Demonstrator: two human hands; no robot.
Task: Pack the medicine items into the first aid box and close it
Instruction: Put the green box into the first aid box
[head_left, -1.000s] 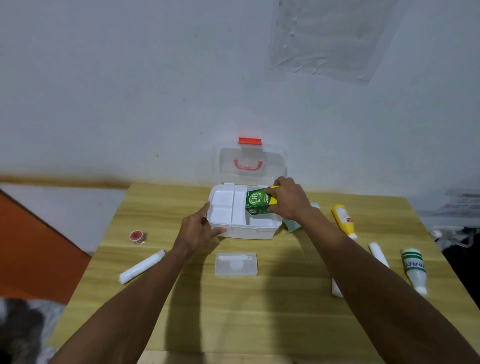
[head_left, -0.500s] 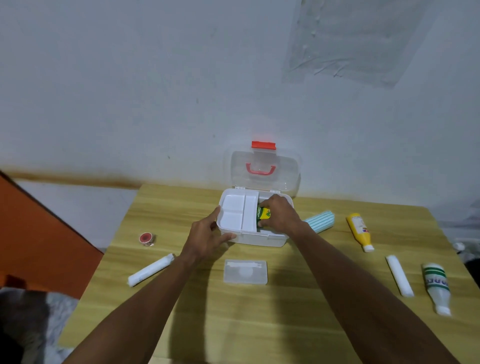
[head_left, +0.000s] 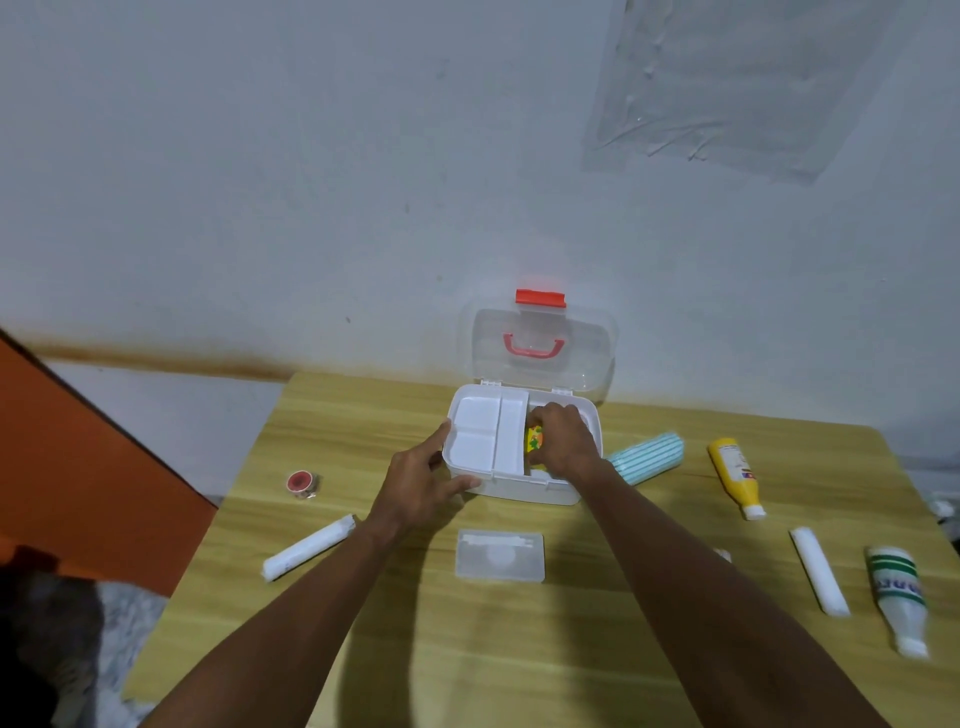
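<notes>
The white first aid box (head_left: 519, 488) stands open at the table's far middle, its clear lid (head_left: 537, 348) with a red handle upright against the wall. A white divided tray (head_left: 485, 434) fills its left half. My right hand (head_left: 561, 439) reaches into the right half, shut on a green and yellow medicine carton (head_left: 534, 440), mostly hidden. My left hand (head_left: 421, 480) rests against the box's front left corner, fingers touching its wall.
On the wooden table (head_left: 519, 649) lie a red tape roll (head_left: 300, 483), a white bandage roll (head_left: 309, 546), a clear small lid (head_left: 500, 555), a striped teal pack (head_left: 647, 457), a yellow bottle (head_left: 735, 483), a white tube (head_left: 818, 577) and a green-striped bottle (head_left: 898, 597).
My right hand has lowered the green carton from above the box's rim down into the right compartment. My left hand has stayed at the box's corner. The camera view shifted.
</notes>
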